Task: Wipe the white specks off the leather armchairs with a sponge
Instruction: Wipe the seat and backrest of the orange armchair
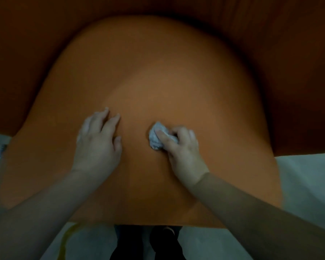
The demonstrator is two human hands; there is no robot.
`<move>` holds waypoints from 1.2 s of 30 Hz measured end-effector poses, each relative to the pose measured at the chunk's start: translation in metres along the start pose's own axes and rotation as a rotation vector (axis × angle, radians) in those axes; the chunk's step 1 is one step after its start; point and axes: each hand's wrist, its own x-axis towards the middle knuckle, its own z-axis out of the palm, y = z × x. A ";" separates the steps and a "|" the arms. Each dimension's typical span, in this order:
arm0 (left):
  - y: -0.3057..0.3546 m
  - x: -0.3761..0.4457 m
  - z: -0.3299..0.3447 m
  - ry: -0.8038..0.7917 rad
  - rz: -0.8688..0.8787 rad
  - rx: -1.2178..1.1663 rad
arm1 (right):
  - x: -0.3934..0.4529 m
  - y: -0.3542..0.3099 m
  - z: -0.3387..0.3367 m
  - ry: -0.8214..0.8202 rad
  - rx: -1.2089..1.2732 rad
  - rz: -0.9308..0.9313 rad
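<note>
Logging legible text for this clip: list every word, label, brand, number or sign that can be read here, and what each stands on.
None can be read.
A small white tag at the left edge, beside the orange leather armchair, bears dark marks too blurred to read.
The crumpled white sponge gripped by the right hand shows grey mottling, not legible text.
The left hand, resting on the leather, carries no text.

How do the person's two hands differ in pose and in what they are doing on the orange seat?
The left hand lies flat on the orange leather seat with its fingers straight and spread, holding nothing. The right hand has its fingers curled round a crumpled white sponge and presses it to the leather. The left hand sits beside the sponge, apart from it; the right hand covers part of it. Both hands rest on the same seat, side by side.
</note>
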 end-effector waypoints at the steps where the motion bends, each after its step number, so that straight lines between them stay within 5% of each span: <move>1: -0.002 -0.004 -0.002 -0.036 0.015 0.024 | -0.011 0.004 -0.006 -0.071 -0.028 -0.052; 4: -0.004 -0.017 -0.014 -0.148 0.038 0.107 | -0.014 0.010 -0.037 -0.252 -0.056 -0.045; 6: -0.003 -0.026 -0.028 -0.204 0.015 0.131 | -0.010 0.007 -0.053 -0.303 0.020 0.176; 13: 0.003 -0.064 -0.115 -0.162 -0.069 0.069 | -0.009 -0.055 -0.128 -0.049 0.341 0.634; 25: 0.012 -0.147 -0.287 -0.024 -0.036 0.101 | -0.009 -0.177 -0.251 -0.006 0.502 0.538; 36: -0.075 -0.137 -0.369 -0.075 0.084 0.092 | 0.019 -0.296 -0.258 0.015 0.516 0.548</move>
